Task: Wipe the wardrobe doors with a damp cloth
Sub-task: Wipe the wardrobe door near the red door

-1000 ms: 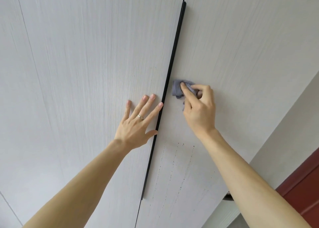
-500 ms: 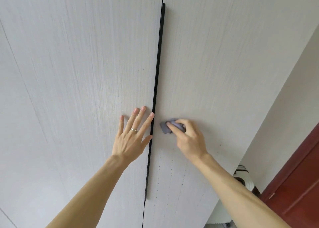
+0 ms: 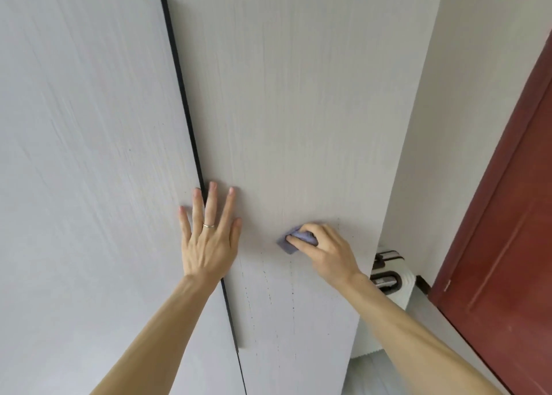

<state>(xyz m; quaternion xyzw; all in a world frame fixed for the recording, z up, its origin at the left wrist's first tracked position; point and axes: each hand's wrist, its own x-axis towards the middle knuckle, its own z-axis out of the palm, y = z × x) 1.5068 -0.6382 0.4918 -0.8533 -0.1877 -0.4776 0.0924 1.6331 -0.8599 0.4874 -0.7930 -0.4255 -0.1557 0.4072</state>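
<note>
Two hands rest on the wardrobe doors (image 3: 89, 155). Your left hand (image 3: 209, 245) lies flat, fingers spread across the dark handle strip (image 3: 185, 95). Your right hand (image 3: 325, 251) pinches the cloth (image 3: 288, 243) against the right door (image 3: 298, 125). The cloth looks soft, light and limp, so bunch it under your fingertips.

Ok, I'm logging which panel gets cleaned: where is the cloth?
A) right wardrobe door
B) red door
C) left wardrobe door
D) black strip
A: the right hand holds the cloth against the right wardrobe door, clear of the black strip.
</note>
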